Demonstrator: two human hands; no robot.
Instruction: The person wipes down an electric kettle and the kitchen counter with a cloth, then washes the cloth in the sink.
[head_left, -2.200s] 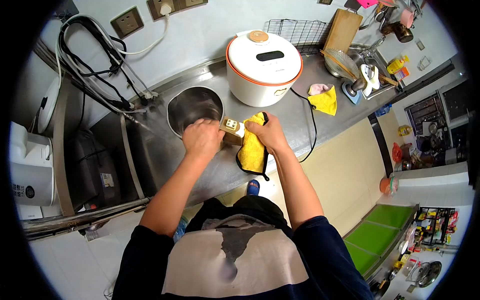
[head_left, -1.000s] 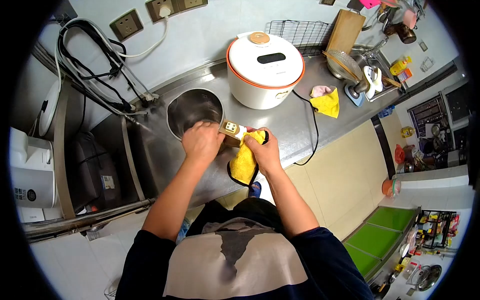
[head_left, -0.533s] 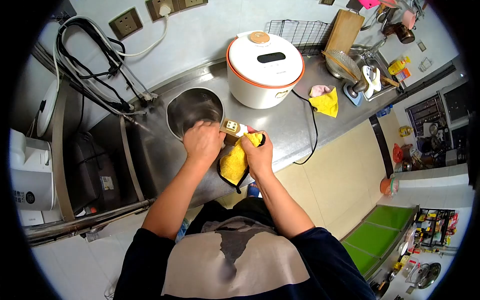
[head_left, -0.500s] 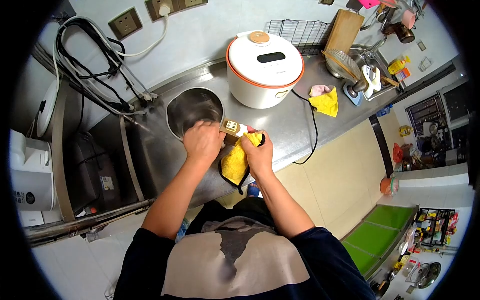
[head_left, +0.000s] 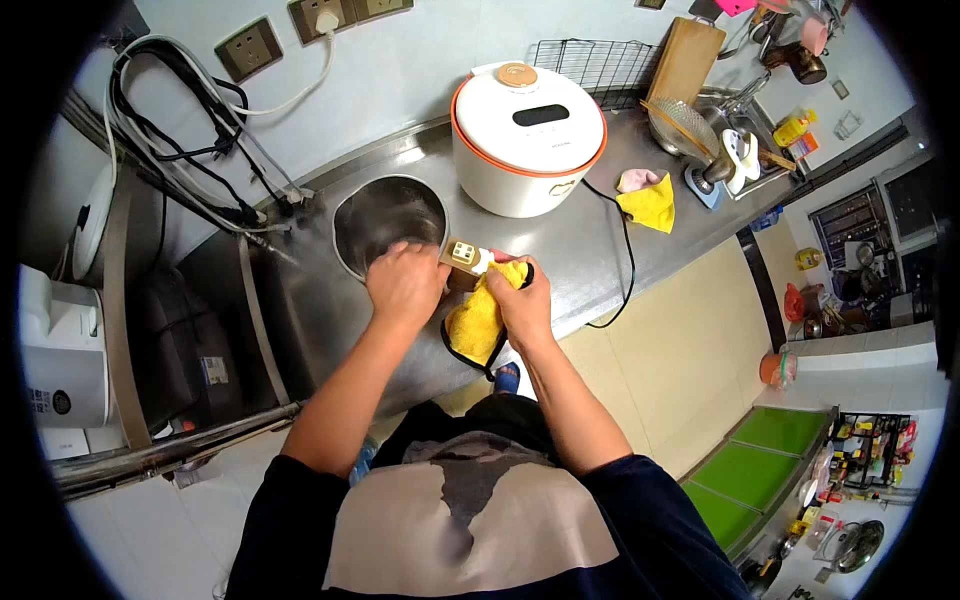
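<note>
A round metal pot (head_left: 378,215) with an open top stands on the steel counter. My left hand (head_left: 400,285) is closed over its near right rim, fingers curled inside and thumb towards a gold-brown block (head_left: 464,254). That block has a light square pattern on top and a white end; whether it is joined to the pot is hidden. My right hand (head_left: 524,305) grips a yellow cloth (head_left: 474,325) with dark edging, pressed against the block's right end. The cloth's lower part hangs over the counter's front edge.
A white rice cooker (head_left: 530,150) stands behind my right hand, its black cord (head_left: 630,255) trailing over the front edge. Right of it lie a yellow-and-pink cloth (head_left: 648,200), a strainer (head_left: 680,130) and a sink (head_left: 765,125). Bundled cables (head_left: 180,130) hang at left.
The yellow cloth and my right hand have shifted slightly right and down along the block. My left hand stays at the pot's rim.
</note>
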